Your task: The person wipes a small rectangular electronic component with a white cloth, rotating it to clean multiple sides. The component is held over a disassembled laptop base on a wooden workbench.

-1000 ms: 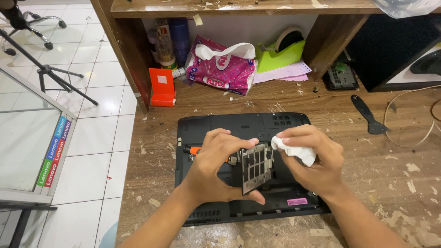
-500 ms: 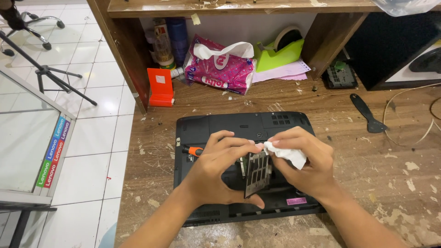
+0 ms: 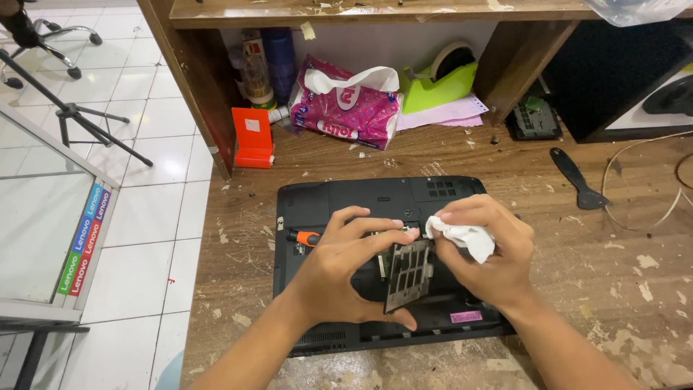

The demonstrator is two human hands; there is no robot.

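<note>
The worn wooden workbench (image 3: 592, 289), scarred and flecked with pale chips, fills most of the view. On it lies a black laptop (image 3: 346, 198), flipped underside up, its vents toward the shelf. Over the laptop's middle, 2 hands meet. The left hand (image 3: 343, 271) grips a dark slotted cover panel (image 3: 406, 273) — thumb under its lower edge, fingers curled over the top — holding it tilted up off the laptop base. The right hand (image 3: 491, 253) has its fingers pinched narrow around a crumpled white cloth (image 3: 462, 237), pressed against the panel's upper right corner. Just left of the left hand's fingers, an orange-handled screwdriver (image 3: 303, 237) rests on the laptop.

Behind, under the shelf, sit a pink patterned plastic bag (image 3: 354, 115), a lime-green tape dispenser (image 3: 437, 87) and an orange box (image 3: 253, 137) at the bench's left edge. A black scraper (image 3: 577, 179) lies well apart to the right — near a thin looping cable (image 3: 635, 217).
</note>
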